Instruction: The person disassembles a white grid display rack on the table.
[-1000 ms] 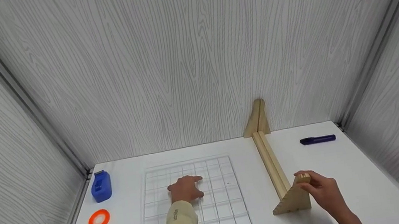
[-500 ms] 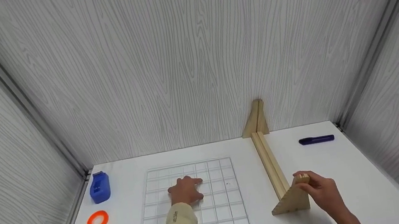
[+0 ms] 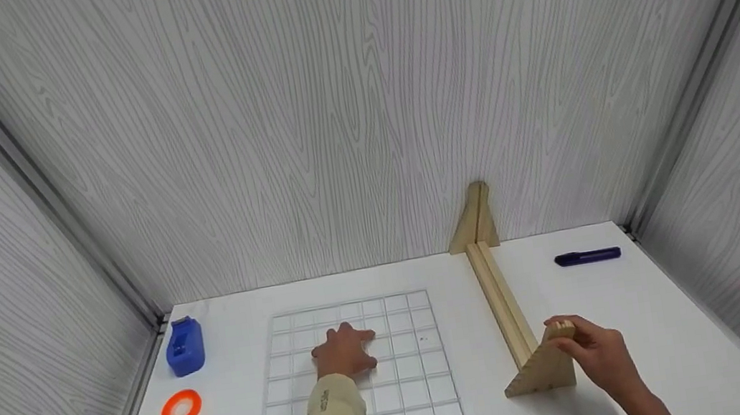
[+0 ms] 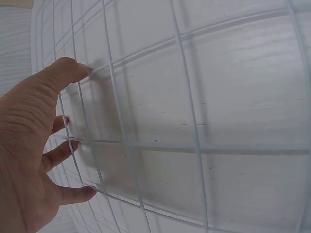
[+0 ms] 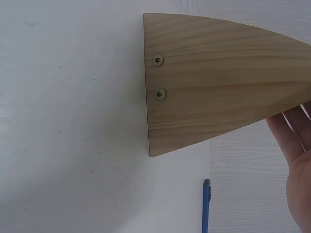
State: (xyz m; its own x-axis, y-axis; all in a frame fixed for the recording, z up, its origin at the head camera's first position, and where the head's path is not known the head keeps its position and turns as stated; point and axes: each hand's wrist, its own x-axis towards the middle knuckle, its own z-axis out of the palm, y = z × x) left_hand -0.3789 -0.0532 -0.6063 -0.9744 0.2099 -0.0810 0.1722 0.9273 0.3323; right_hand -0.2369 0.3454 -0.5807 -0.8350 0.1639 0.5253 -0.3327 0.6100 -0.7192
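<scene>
your left hand (image 3: pixel 345 353) lies spread on the light, springy wire grid (image 3: pixel 406 383) — right hand (image 3: pixel 597 351) pinches the stiff wooden stand (image 3: pixel 541 366) — take its rim wire.

You have one white wire grid panel (image 3: pixel 364 375) at 6 o'clock, one pale wooden stand with two triangular end pieces (image 3: pixel 505 304) at 4, one dark blue marker pen (image 3: pixel 587 256) at 2, one blue tape dispenser (image 3: pixel 184 346) and one orange tape roll (image 3: pixel 181 409) at 8.

White wire grid panel (image 3: pixel 393 371) flat on table; wooden stand (image 3: pixel 511 311) with triangular ends upright beside it.
</scene>
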